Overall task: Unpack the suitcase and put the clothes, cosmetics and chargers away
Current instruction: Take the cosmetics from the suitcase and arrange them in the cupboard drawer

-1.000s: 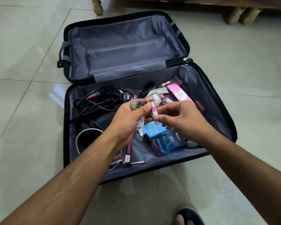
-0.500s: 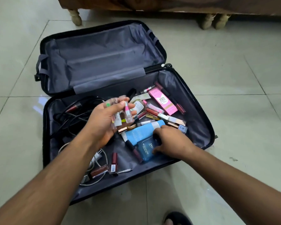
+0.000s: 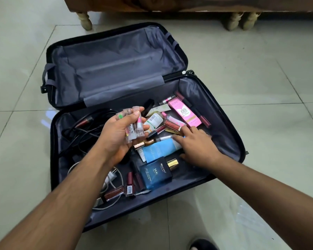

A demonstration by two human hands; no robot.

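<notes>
Several clear lipstick tubes (image 3: 134,126) are gripped in the left hand (image 3: 116,138); at its three o'clock, the right hand (image 3: 197,145) lies open-fingered on cosmetics in the suitcase (image 3: 229,134).

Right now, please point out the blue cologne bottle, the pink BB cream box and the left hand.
blue cologne bottle (image 3: 154,175): head view, front label face.
pink BB cream box (image 3: 185,112): head view, printed top face.
left hand (image 3: 122,131): head view, palm holding small clear tubes.

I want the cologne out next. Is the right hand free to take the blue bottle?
Probably yes: the right hand lies open and holds nothing, beside the blue cologne bottle, which lies uncovered on top.
</notes>
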